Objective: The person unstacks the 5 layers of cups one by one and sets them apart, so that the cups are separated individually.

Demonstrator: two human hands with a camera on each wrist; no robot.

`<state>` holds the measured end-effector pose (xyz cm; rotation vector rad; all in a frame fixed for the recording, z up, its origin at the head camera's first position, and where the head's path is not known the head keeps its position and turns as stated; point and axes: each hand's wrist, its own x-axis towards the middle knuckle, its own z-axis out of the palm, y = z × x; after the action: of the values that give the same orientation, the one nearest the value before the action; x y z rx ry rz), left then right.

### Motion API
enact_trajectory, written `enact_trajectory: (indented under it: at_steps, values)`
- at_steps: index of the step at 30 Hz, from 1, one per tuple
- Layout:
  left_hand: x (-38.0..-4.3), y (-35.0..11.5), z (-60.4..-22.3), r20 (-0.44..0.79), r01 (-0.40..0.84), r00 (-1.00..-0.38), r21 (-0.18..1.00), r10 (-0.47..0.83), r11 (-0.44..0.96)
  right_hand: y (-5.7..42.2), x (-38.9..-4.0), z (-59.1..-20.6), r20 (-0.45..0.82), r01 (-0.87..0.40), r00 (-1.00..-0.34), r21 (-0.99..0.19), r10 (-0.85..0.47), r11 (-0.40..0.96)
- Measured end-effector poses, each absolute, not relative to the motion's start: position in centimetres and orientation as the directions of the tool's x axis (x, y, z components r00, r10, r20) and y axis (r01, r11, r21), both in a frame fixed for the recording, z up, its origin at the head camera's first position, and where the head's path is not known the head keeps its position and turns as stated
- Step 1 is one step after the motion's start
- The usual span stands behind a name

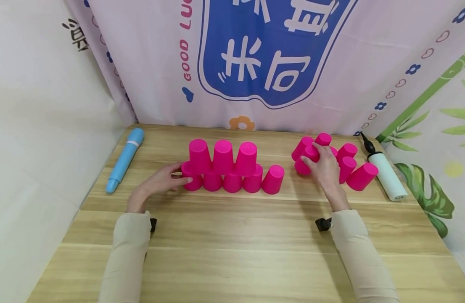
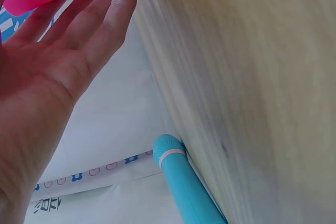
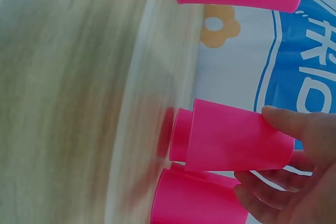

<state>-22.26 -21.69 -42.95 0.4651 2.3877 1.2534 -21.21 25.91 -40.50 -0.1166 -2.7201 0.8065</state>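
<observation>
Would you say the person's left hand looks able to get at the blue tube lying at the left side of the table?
Probably yes. The left hand rests against the leftmost bottom pink cup, and the blue tube lies apart to its left on bare wooden table, with nothing between them. It would have to leave that cup first.

Blue tube (image 1: pixel 125 160), white pump (image 1: pixel 385 174), printed backdrop (image 1: pixel 262 54)

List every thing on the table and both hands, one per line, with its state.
Cup pyramid: upside down, five below, three on top.
Loose cups: upside down, bunched at the right.
Left hand: fingers straight, touching the end bottom cup.
Right hand: grips one pink cup.
Blue tube: lying flat, left side.
White pump: lying flat, right side.
Table: wooden, bearing all.
</observation>
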Motion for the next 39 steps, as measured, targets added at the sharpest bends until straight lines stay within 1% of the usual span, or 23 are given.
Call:
enact_trajectory:
  at_steps: [10, 18, 22, 24, 27, 29, 31, 33, 34, 36, 37, 39]
  values:
    - [-22.2, -21.7, -43.0, -0.196, 0.095, -0.859, 0.847, 0.472, 0.523, 26.5, -21.6, -41.7, 0.231, 0.013, -0.959, -0.542, 0.164, 0.84]
    - [-22.2, -21.7, -42.9, -0.201, 0.087, -0.86, 0.848, 0.469, 0.523, 26.7, -21.6, -42.4, 0.269, -0.024, -0.951, -0.554, 0.151, 0.832]
    - [-22.2, -21.7, -42.8, -0.202, 0.088, -0.86, 0.846, 0.468, 0.526, 26.7, -21.5, -42.2, 0.274, -0.023, -0.949, -0.557, 0.157, 0.83]
    - [-22.2, -21.7, -42.7, -0.203, 0.091, -0.858, 0.844, 0.472, 0.529, 26.3, -21.2, -41.7, 0.296, -0.028, -0.941, -0.549, 0.163, 0.836]
    - [-22.2, -21.6, -42.7, -0.206, 0.09, -0.856, 0.844, 0.474, 0.528, 25.1, -20.6, -40.2, 0.389, -0.08, -0.908, -0.527, 0.157, 0.846]
    - [-22.2, -21.6, -42.8, -0.207, 0.086, -0.857, 0.846, 0.472, 0.526, 23.7, -20.2, -38.7, 0.48, -0.141, -0.866, -0.503, 0.14, 0.852]
    - [-22.3, -21.6, -42.8, -0.203, 0.086, -0.86, 0.848, 0.469, 0.524, 22.0, -20.0, -37.2, 0.566, -0.225, -0.818, -0.483, 0.105, 0.846]
    - [-22.3, -21.6, -42.8, -0.2, 0.085, -0.862, 0.849, 0.466, 0.522, 20.1, -19.8, -36.0, 0.609, -0.317, -0.791, -0.484, 0.054, 0.816]
    - [-22.3, -21.6, -42.8, -0.2, 0.086, -0.862, 0.849, 0.466, 0.522, 19.2, -19.7, -35.5, 0.614, -0.368, -0.789, -0.493, 0.016, 0.788]
    - [-22.3, -21.6, -42.8, -0.199, 0.087, -0.861, 0.849, 0.468, 0.521, 17.4, -19.6, -35.0, 0.579, -0.444, -0.813, -0.541, -0.066, 0.715]
    - [-22.3, -21.6, -42.8, -0.202, 0.085, -0.861, 0.848, 0.467, 0.523, 16.6, -19.5, -34.9, 0.545, -0.463, -0.831, -0.573, -0.107, 0.677]
    - [-22.3, -21.6, -42.7, -0.205, 0.082, -0.86, 0.848, 0.467, 0.524, 15.1, -19.4, -34.9, 0.456, -0.452, -0.874, -0.641, -0.167, 0.62]
